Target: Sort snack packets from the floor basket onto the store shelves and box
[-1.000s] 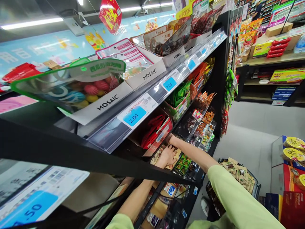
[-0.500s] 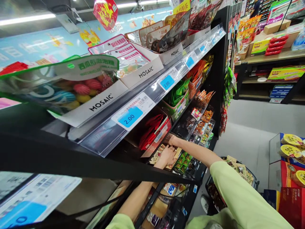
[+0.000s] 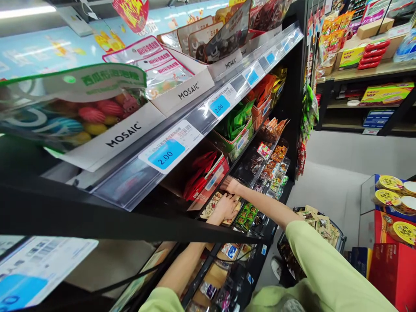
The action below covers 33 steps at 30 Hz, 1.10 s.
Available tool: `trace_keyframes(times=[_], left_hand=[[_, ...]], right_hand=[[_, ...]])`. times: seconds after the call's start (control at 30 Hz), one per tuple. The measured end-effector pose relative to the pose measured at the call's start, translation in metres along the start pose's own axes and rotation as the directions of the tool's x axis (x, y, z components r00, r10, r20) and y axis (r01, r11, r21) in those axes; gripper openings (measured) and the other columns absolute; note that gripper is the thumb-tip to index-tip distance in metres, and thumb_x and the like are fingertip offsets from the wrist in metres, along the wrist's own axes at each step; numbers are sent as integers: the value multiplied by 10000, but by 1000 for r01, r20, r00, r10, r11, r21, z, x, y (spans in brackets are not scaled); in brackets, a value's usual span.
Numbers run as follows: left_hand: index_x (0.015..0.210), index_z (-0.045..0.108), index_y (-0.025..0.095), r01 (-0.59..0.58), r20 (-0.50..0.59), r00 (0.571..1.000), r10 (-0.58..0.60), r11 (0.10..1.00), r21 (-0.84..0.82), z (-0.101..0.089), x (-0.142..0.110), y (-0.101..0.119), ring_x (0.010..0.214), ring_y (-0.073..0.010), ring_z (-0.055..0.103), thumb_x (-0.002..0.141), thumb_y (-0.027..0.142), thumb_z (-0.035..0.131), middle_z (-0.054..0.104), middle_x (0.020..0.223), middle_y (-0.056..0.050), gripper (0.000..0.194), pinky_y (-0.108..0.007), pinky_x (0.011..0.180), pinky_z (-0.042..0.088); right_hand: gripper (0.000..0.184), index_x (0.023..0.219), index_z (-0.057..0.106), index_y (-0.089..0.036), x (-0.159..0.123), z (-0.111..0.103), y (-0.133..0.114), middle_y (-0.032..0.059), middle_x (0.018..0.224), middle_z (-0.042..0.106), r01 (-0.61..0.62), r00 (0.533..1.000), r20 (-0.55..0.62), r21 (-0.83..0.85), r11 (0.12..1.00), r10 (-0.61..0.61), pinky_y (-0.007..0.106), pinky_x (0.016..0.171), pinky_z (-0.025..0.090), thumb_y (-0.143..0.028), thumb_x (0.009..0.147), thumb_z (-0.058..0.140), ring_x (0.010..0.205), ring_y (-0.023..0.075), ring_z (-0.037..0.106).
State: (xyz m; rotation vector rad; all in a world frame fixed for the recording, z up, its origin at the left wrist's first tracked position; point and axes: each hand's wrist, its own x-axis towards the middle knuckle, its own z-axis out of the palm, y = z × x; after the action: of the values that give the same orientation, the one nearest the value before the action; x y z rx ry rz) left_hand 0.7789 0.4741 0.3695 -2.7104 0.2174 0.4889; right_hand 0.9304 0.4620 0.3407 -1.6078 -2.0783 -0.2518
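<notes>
One spread-fingered bare left hand (image 3: 226, 207) and right hand (image 3: 230, 185), fingers unreadable, are crowding small cream-wrapped packets (image 3: 209, 207), lower centre, where we're risking spills by pushing.

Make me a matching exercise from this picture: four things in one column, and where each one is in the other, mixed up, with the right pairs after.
1. left hand
2. red packets
3. green-edged bag
4. basket

A. in a white MOSAIC tray
B. near the shoe
C. on pale packets
D. in a red box below the top shelf

Pairs: 1-C, 2-D, 3-A, 4-B.
</notes>
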Motion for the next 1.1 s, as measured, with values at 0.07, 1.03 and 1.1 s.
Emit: trace_keyframes(times=[0.07,1.03,1.1], left_hand=[[1247,754,133,13,19,1000,-13,1000,-18,-3,0,2,1238,-341,650,1004,415,545,758,1263,-202,427,-492,1067,419],[1582,482,202,289,-477,706,-524,828,-480,-23,-82,48,1630,-390,242,1018,396,588,352,1729,-160,606,-744,1282,156],[1622,415,195,367,-491,647,-583,803,-470,-16,-94,55,1641,-395,197,1028,430,592,289,1751,-175,663,-730,1289,174]], right_hand=[[142,975,737,-165,-3,-8,-4,126,1129,766,-22,997,69,-6,1000,22,474,1097,473,-112,966,606,1157,249,644],[380,1068,721,-152,-596,-41,-125,164,1163,746,-861,-309,-248,483,-159,918,399,902,568,-411,842,558,932,242,711],[394,1067,723,-158,-602,-27,-133,162,1154,760,-839,-352,-203,502,-212,914,416,942,555,-433,836,562,952,255,713]])
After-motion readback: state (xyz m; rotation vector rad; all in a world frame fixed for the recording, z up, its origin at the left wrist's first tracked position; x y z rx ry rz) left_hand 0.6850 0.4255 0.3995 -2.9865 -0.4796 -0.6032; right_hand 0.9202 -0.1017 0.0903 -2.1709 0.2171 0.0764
